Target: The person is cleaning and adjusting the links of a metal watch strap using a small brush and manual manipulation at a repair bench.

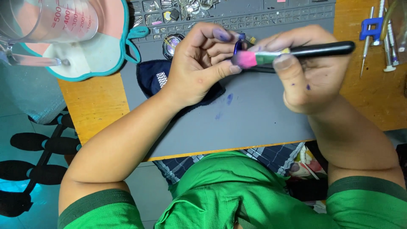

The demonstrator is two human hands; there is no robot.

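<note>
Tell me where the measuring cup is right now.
The clear measuring cup sits at the head view's top left, on a pink teal-edged mat, left of the grey work mat.

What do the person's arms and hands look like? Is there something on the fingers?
Both arms are bare below short green sleeves with dark cuffs. The left hand has a purple-stained fingertip; the right hand has small purple spots. No rings or watch show.

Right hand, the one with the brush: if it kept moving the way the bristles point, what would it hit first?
The right hand aims the brush leftward; it would likely first meet the left hand, whose fingertips already sit at the pink bristles.
</note>
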